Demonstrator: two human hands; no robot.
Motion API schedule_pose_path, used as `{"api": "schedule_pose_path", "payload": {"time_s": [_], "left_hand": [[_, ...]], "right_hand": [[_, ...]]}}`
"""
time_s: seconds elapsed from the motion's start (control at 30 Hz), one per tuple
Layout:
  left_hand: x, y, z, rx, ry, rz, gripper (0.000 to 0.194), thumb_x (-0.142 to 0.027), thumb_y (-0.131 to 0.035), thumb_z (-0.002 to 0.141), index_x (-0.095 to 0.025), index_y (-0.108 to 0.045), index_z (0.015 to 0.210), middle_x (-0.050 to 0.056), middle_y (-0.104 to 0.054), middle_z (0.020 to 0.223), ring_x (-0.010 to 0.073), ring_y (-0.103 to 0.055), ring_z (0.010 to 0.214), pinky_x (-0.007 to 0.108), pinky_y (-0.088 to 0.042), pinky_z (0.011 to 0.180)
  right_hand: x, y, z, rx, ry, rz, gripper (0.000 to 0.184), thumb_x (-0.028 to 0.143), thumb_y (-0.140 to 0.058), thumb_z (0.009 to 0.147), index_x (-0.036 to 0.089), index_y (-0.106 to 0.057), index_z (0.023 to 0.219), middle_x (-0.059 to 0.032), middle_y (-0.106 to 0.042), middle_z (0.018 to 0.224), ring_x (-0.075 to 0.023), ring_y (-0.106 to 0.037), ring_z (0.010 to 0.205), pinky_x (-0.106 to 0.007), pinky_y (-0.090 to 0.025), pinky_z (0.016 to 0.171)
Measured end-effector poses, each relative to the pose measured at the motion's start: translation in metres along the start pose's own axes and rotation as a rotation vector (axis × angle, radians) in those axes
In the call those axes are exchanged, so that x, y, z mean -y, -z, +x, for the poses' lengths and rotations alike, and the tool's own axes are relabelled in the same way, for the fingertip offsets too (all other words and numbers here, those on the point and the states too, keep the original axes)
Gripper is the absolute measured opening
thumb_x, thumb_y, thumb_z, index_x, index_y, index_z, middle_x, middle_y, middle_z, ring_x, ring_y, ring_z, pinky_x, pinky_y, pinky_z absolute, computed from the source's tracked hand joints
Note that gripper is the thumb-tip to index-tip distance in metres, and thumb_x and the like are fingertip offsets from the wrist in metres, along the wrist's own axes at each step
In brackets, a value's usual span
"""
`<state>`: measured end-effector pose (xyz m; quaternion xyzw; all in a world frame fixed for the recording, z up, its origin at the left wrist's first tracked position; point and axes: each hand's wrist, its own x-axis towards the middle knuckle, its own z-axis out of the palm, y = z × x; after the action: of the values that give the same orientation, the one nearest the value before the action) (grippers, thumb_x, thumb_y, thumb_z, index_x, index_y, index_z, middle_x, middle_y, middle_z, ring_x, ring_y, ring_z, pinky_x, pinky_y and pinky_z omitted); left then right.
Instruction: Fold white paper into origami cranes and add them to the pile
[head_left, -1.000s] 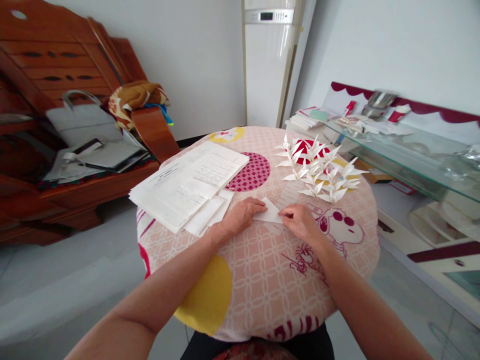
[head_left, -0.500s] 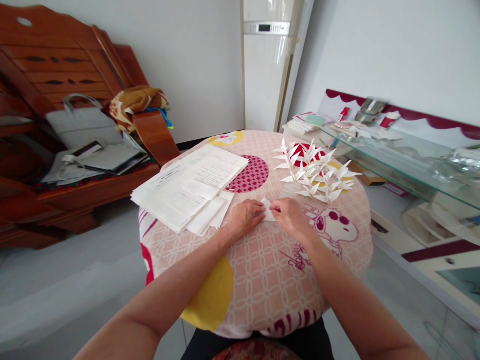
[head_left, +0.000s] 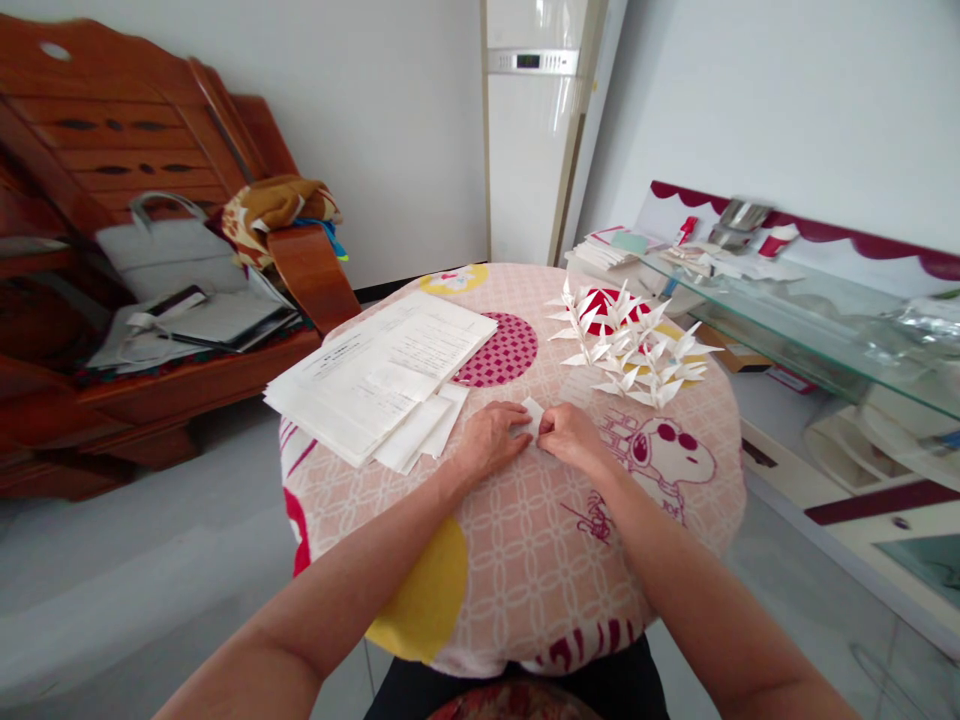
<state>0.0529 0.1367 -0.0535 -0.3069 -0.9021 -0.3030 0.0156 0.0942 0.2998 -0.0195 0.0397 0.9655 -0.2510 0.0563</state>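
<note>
A wooden bench [head_left: 150,125] and a tall white cabinet [head_left: 529,160] are standing beyond the round tabletop [head_left: 510,560], which is wearing a pink patterned cloth. A loose paper stack [head_left: 375,365] is lying toward its left edge, and folded paper birds [head_left: 637,350] are clustering toward its far right edge. Between them, nearer the middle, the small white paper [head_left: 533,406] is lying under both hands. The right hand [head_left: 568,432] has just been moving inward and is now almost meeting the left hand [head_left: 493,438]; less paper is showing, so it is probably being doubled over. The right fingertips are pinching its right side; the left fingers are resting together on its left, though I cannot tell whether they are gripping.
</note>
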Motion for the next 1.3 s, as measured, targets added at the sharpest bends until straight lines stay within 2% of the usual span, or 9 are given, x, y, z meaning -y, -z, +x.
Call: {"api": "schedule_pose_path", "payload": {"time_s": [0.23, 0.33, 0.47, 0.57, 0.8, 0.93, 1.07, 1.17, 1.3], "left_hand": [[0.001, 0.000, 0.000, 0.008, 0.010, 0.003, 0.030, -0.022, -0.069, 0.082, -0.020, -0.077, 0.111, 0.006, -0.072, 0.124, 0.0237, -0.066, 0.115, 0.038, -0.050, 0.106], [0.002, -0.001, 0.001, 0.005, 0.004, -0.002, 0.029, -0.023, -0.069, 0.082, -0.022, -0.077, 0.109, 0.005, -0.072, 0.124, 0.0238, -0.066, 0.115, 0.038, -0.051, 0.106], [0.001, -0.001, 0.001, -0.002, -0.001, -0.014, 0.030, -0.022, -0.069, 0.082, -0.021, -0.077, 0.111, 0.007, -0.072, 0.123, 0.0245, -0.066, 0.116, 0.039, -0.050, 0.106], [0.003, 0.001, -0.001, -0.009, -0.001, -0.024, 0.031, -0.020, -0.069, 0.081, -0.020, -0.077, 0.110, 0.008, -0.071, 0.123, 0.0243, -0.065, 0.116, 0.040, -0.049, 0.107], [0.019, 0.008, -0.015, -0.069, 0.069, -0.058, 0.035, -0.013, -0.065, 0.079, -0.018, -0.076, 0.111, 0.010, -0.069, 0.128, 0.0258, -0.064, 0.118, 0.042, -0.052, 0.106], [0.030, 0.011, -0.026, -0.118, 0.106, -0.098, 0.040, -0.009, -0.057, 0.080, -0.020, -0.075, 0.114, 0.009, -0.068, 0.129, 0.0235, -0.066, 0.116, 0.036, -0.057, 0.097], [0.036, 0.014, -0.031, -0.169, 0.099, -0.105, 0.051, 0.001, -0.046, 0.075, -0.020, -0.077, 0.110, 0.005, -0.071, 0.124, 0.0210, -0.067, 0.114, 0.038, -0.055, 0.102], [0.036, 0.019, -0.032, -0.184, 0.114, -0.151, 0.057, 0.003, -0.042, 0.070, -0.019, -0.075, 0.111, 0.005, -0.075, 0.114, 0.0185, -0.070, 0.104, 0.035, -0.058, 0.096], [0.030, 0.028, -0.030, -0.141, 0.155, -0.209, 0.042, -0.011, -0.053, 0.081, -0.017, -0.071, 0.118, 0.005, -0.076, 0.103, 0.0175, -0.071, 0.089, 0.033, -0.059, 0.087]], "right_hand": [[-0.039, 0.025, -0.015, 0.008, -0.125, -0.002, 0.012, 0.010, -0.061, 0.064, 0.017, -0.068, 0.057, -0.0015, -0.063, 0.050, -0.0154, -0.059, 0.053, -0.024, -0.035, 0.051], [-0.040, 0.035, -0.019, 0.034, -0.116, 0.052, 0.016, 0.006, -0.059, 0.063, 0.018, -0.063, 0.052, 0.0018, -0.057, 0.043, -0.0125, -0.055, 0.045, -0.022, -0.034, 0.047], [-0.022, 0.024, -0.012, 0.051, 0.000, 0.237, 0.013, 0.009, -0.059, 0.069, 0.017, -0.067, 0.062, 0.0011, -0.063, 0.049, -0.0120, -0.058, 0.047, -0.021, -0.037, 0.048], [-0.014, 0.010, -0.004, 0.030, 0.025, 0.225, 0.011, 0.009, -0.062, 0.069, 0.016, -0.068, 0.065, 0.0005, -0.065, 0.054, -0.0120, -0.059, 0.051, -0.021, -0.040, 0.053], [-0.019, 0.003, -0.003, 0.007, 0.041, 0.207, 0.010, 0.009, -0.062, 0.069, 0.017, -0.069, 0.066, 0.0008, -0.066, 0.056, -0.0125, -0.060, 0.054, -0.022, -0.040, 0.056], [-0.019, 0.003, -0.004, -0.005, 0.053, 0.225, 0.010, 0.009, -0.062, 0.068, 0.017, -0.067, 0.065, 0.0017, -0.064, 0.054, -0.0122, -0.059, 0.054, -0.021, -0.038, 0.054], [-0.023, -0.001, -0.004, -0.022, 0.067, 0.258, 0.009, 0.010, -0.061, 0.066, 0.017, -0.066, 0.063, 0.0017, -0.063, 0.053, -0.0121, -0.058, 0.052, -0.021, -0.038, 0.053], [-0.029, -0.005, -0.006, -0.021, 0.048, 0.407, 0.005, 0.015, -0.061, 0.065, 0.017, -0.065, 0.064, 0.0023, -0.061, 0.052, -0.0110, -0.055, 0.049, -0.020, -0.037, 0.048], [-0.036, -0.007, -0.009, -0.093, -0.066, 0.812, 0.015, 0.031, -0.065, 0.066, 0.017, -0.066, 0.073, 0.0011, -0.065, 0.059, -0.0103, -0.052, 0.044, -0.020, -0.036, 0.039]]}}
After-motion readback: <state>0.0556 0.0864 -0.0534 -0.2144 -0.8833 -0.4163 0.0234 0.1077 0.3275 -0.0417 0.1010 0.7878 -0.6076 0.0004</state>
